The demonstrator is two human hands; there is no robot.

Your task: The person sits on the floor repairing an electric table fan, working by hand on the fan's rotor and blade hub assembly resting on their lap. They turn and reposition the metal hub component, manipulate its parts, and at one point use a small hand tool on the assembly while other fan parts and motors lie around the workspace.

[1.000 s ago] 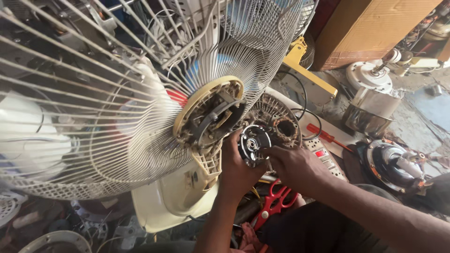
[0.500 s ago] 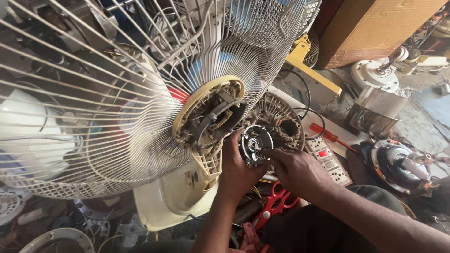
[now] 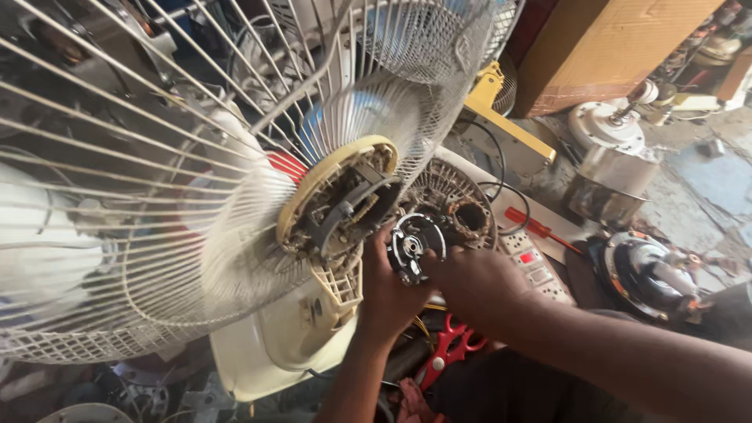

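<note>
A small round metal motor cap (image 3: 413, 244), shiny with dark cut-outs, sits between both hands, just below the open back of the fan motor (image 3: 345, 205). The left hand (image 3: 385, 291) grips it from the left, fingers curled around its rim; the right hand (image 3: 479, 283) closes on it from the right. Beside them, a copper-wound stator (image 3: 458, 205) leans behind the cap. The white wire fan guard (image 3: 157, 204) fills the left. Red-handled pliers (image 3: 450, 348) lie below the wrists, a power strip (image 3: 540, 270) and a red screwdriver (image 3: 536, 227) to the right.
</note>
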